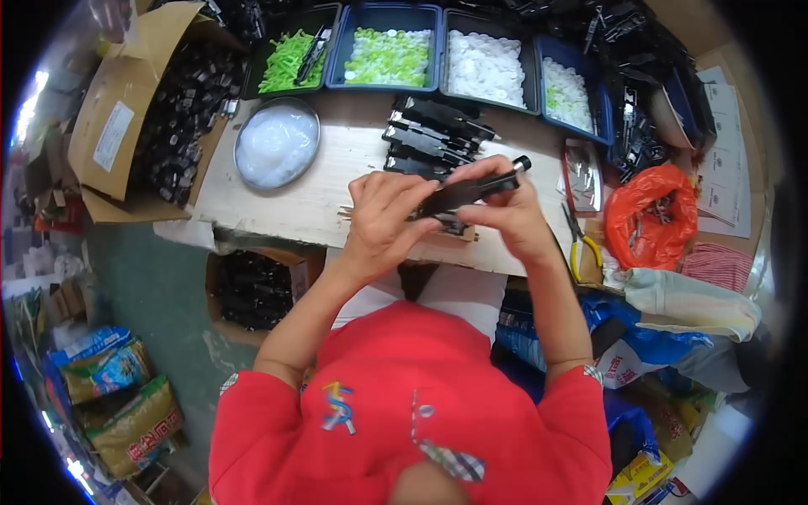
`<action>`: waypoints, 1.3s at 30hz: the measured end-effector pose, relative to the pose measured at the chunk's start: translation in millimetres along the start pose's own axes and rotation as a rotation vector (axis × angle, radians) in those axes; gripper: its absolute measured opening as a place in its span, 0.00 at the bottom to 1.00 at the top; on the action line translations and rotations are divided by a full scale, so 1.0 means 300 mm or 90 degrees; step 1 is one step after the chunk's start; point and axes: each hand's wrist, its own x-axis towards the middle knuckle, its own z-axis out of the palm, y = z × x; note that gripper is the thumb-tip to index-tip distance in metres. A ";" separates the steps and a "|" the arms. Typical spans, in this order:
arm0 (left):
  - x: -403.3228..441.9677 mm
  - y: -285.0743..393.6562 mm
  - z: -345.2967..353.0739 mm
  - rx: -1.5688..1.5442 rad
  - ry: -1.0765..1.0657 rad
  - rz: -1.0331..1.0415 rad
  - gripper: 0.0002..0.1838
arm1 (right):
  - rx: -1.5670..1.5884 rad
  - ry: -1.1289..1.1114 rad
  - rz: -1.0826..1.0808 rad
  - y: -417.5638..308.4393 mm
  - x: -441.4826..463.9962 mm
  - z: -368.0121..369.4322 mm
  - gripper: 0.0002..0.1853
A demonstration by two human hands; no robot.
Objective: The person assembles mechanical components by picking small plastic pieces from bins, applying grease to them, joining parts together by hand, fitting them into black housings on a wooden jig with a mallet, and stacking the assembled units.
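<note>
Between my two hands is a black elongated part (459, 195), tilted with its right end up, near the table's front edge. My left hand (383, 215) has its fingers and thumb round the part's left end. Thumb and fingers of my right hand (505, 206) pinch its right end, where a black cylindrical tip sticks out. Just beyond my hands, several similar black parts (429, 139) lie in a row on the pale table (345, 126). A wooden piece partly shows under my hands.
Along the back stand bins of green pieces (290, 63), green and white pieces (387, 59), and white pieces (484, 67). A round dish (278, 143) and an open carton (109, 135) are left; yellow-handled pliers (581, 248) and a red bag (644, 219) are right.
</note>
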 end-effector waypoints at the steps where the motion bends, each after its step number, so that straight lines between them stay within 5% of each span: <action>1: -0.005 -0.016 -0.004 0.016 -0.002 0.033 0.19 | 0.035 0.001 -0.008 0.028 0.007 0.028 0.21; 6: -0.003 -0.047 -0.062 0.015 -0.046 0.056 0.19 | 0.039 -0.001 -0.038 0.062 0.004 0.054 0.20; 15: -0.037 -0.098 -0.057 0.129 -0.171 0.126 0.21 | -0.273 0.264 -0.103 0.061 -0.131 -0.190 0.12; 39: -0.011 -0.115 -0.059 0.180 -0.277 0.134 0.19 | -0.669 0.309 -0.147 0.078 -0.186 -0.212 0.05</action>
